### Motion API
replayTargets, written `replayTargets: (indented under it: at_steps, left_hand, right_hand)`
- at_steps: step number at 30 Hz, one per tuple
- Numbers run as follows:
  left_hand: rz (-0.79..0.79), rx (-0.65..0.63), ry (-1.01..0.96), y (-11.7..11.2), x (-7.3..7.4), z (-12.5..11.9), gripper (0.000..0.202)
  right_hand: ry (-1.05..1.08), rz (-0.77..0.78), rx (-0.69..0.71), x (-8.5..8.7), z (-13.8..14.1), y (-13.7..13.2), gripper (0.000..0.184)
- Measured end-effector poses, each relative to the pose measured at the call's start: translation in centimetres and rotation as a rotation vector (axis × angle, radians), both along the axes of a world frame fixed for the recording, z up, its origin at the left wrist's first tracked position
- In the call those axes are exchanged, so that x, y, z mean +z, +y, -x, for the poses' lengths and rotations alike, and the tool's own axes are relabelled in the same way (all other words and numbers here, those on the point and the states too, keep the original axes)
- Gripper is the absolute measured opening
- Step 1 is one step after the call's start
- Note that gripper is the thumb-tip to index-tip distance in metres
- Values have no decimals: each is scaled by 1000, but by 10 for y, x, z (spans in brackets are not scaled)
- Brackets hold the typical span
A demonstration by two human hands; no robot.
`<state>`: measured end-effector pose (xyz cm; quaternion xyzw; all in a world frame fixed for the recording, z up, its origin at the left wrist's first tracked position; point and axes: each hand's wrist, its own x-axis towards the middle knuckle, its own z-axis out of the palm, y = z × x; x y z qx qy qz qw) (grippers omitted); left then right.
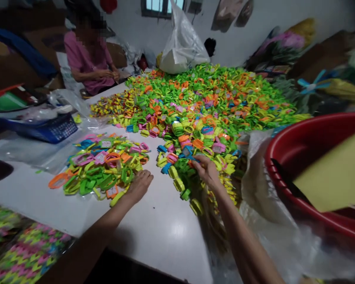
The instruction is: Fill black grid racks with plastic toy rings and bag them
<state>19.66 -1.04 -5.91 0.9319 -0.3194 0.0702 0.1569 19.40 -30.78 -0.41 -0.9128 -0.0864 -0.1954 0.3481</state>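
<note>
Two heaps of neon plastic loop-shaped pieces lie on a white table. The large heap is mostly green, orange and yellow, and the smaller pile sits to its left. My left hand rests palm down with its fingers apart, touching the smaller pile's right edge. My right hand reaches into the near edge of the large heap, its fingertips pinched on a blue plastic piece. That piece is mostly hidden by my fingers.
A person in a pink top sits across the table, hands together. A red plastic basin holding a yellow sheet stands at right, beyond clear plastic sheeting. A blue crate sits at left, a white sack behind the heap.
</note>
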Motion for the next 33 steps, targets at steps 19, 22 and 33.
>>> replayTargets:
  at_steps: [19,22,33]
  left_hand:
    - [1421,317,1660,-82,67,103,18]
    - [1481,460,1735,-91,66,109,23]
    - [1494,301,1599,-81,77,140,31]
  right_hand:
    - [140,349,293,17,169,21,23]
    - [183,368,253,15,179,24,21]
    - [371,-789,-161,-23,210,36,41]
